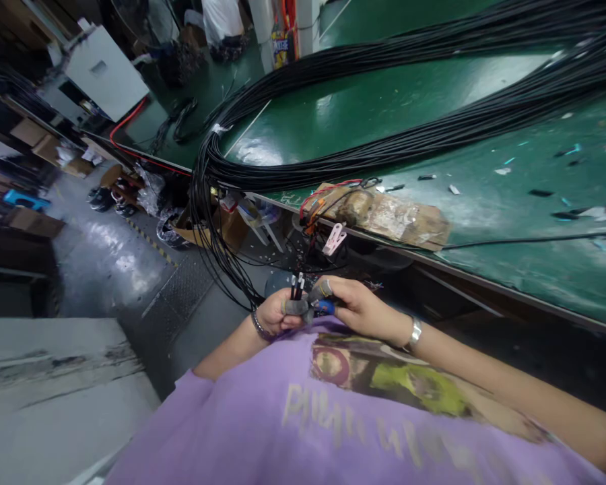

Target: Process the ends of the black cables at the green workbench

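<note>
Okay, cable ends at the hands, strands hanging off the desk

Far left: white box (106,74), red wire (126,121) beside it. Next, black cables (283,176), cinched by a white tie (219,128), looped on the green desk (363,121) and drooping over its edge toward the left hand (279,311). That hand is closed round a few cable ends (297,286), pale-tipped, upright, in front of the shirt; grey cover (295,308) on a digit. Just right, a blue piece (326,307) at the fingertips of the right hand (366,308). Those fingers are bent inward; can't tell if they grip the piece or wear it. Above: pink clip (334,238) at the desk edge, then a taped packet (396,215); scraps (540,193) far right.

Step in hand, my read: fingering cable ends up close. Next move calls for a steady left hold and fine right fingertip work.
</note>
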{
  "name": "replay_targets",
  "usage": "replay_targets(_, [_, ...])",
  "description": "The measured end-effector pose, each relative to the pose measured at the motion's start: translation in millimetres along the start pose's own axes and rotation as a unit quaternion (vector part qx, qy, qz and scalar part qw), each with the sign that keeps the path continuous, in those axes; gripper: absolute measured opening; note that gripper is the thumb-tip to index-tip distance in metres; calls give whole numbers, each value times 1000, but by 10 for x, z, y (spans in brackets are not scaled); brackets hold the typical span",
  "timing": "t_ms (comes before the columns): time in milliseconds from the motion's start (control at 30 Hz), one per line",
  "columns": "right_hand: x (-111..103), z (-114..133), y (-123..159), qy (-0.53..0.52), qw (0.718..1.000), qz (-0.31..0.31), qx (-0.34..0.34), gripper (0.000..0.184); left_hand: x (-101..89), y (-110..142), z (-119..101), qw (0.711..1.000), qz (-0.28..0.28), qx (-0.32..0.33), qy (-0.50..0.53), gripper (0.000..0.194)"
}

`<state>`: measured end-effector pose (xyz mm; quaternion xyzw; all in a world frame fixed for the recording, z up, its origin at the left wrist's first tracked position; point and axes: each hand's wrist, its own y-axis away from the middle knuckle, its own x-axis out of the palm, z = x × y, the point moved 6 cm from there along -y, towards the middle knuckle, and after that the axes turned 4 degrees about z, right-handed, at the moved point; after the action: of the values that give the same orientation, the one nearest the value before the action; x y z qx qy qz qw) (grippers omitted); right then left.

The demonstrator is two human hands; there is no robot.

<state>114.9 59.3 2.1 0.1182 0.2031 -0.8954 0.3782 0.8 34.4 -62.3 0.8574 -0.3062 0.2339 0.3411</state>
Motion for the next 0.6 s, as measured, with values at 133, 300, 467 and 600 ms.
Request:
replay_targets(133, [161, -124, 34, -182, 966, 139, 123, 27, 52, 54, -81, 980, 54, -72, -180, 47])
replay_targets(300, [215, -165, 69, -125, 949, 204, 204, 30, 206, 93, -353, 889, 52, -7, -456, 26])
replay_targets(467, [4, -190, 46, -97, 964, 47, 243, 37, 257, 138, -474, 825, -10, 81, -559, 25])
replay_targets(600, [-110, -308, 143, -145, 945, -11, 293, 47, 241, 175, -513, 815, -67, 137, -558, 34])
